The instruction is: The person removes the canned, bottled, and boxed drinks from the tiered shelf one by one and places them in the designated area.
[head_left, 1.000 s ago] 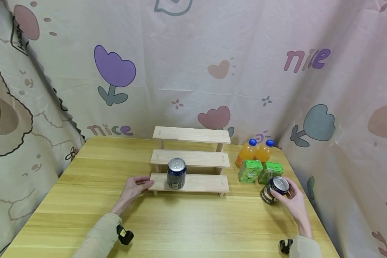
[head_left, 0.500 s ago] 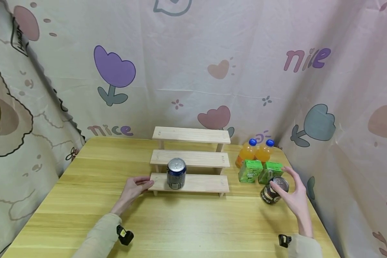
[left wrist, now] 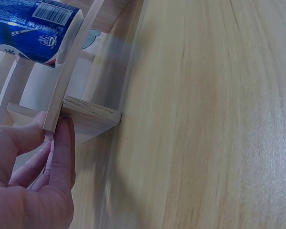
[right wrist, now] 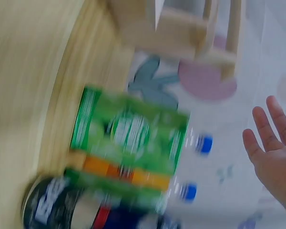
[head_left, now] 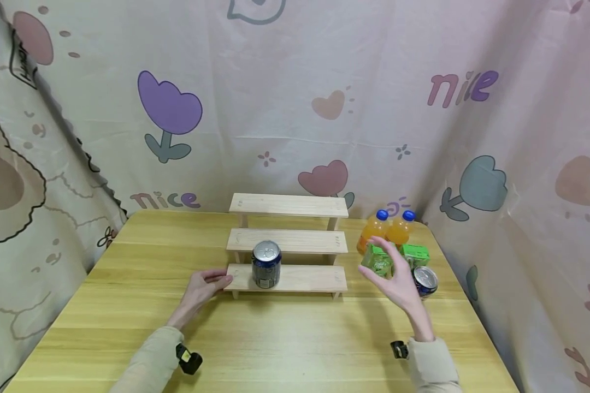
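Observation:
My left hand (head_left: 204,289) pinches the left end of the lowest board of a three-step wooden shelf (head_left: 314,279); the left wrist view shows thumb and fingers (left wrist: 62,152) on either side of the board. A blue and silver drink can (head_left: 266,267) stands upright on that board. My right hand (head_left: 395,281), thumb and fingers spread with nothing between them, is in front of a green drink carton (head_left: 376,262) and overlaps it in the head view. Just right of that hand stands a second, dark can (head_left: 425,281), partly hidden by it. The right wrist view shows the carton (right wrist: 128,129) blurred.
Behind the cartons stand two orange drink bottles (head_left: 373,232) with blue caps. Another green carton (head_left: 415,254) sits beside the first, near the right edge of the wooden table (head_left: 285,338). A patterned curtain (head_left: 255,109) hangs behind the table.
My right hand has let go of the dark can and moved left to the front of the green carton, the can staying on the table. My left hand keeps its place on the shelf.

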